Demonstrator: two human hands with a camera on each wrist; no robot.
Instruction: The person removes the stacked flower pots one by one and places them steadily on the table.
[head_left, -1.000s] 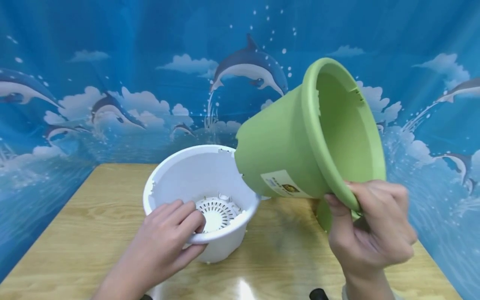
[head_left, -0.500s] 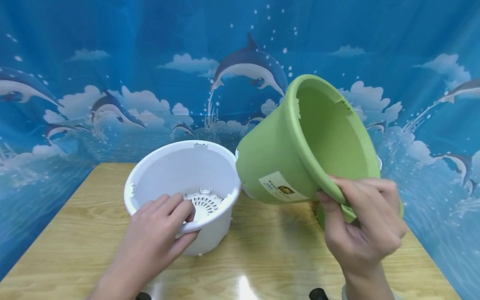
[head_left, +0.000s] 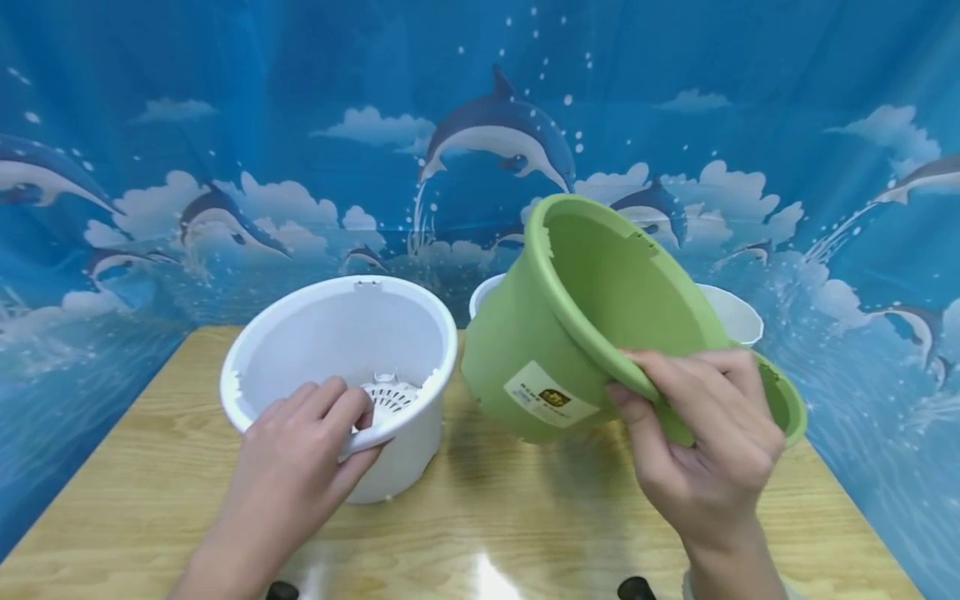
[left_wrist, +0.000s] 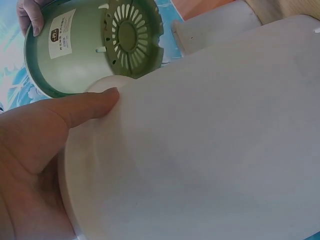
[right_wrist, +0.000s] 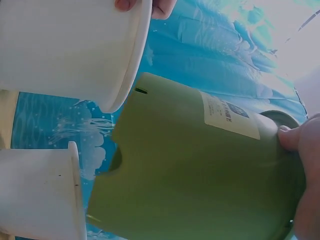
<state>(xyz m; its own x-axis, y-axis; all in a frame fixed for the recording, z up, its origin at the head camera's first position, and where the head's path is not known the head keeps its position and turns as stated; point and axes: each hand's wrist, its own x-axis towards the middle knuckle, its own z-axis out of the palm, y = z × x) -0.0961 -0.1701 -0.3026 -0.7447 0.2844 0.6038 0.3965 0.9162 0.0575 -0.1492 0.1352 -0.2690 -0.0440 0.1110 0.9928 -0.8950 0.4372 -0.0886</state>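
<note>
My left hand [head_left: 300, 454] grips the near rim of a white plastic flowerpot [head_left: 337, 333], thumb outside and fingers curled over the inside. Slots show in this pot's floor. My right hand [head_left: 705, 442] pinches the rim of a light green flowerpot [head_left: 517, 333], held tilted with its mouth toward the upper right. A white label [head_left: 550, 394] is stuck on its side. From the left wrist, the green pot's slotted base [left_wrist: 127, 37] is visible. In the right wrist view, the green pot [right_wrist: 190, 155] has a notched bottom edge. The two held pots stand side by side, slightly apart.
Behind the held green pot, the rims of other white pots show, one at left [head_left: 483, 293] and one at right [head_left: 735, 317]. Another green pot [head_left: 787, 400] is partly hidden behind my right hand. All are over a wooden table [head_left: 480, 533], before a blue dolphin curtain [head_left: 300, 108].
The white pot has shifted left with my left hand. The green pot has come down and left in my right hand, its mouth turning more upward, uncovering pots behind it.
</note>
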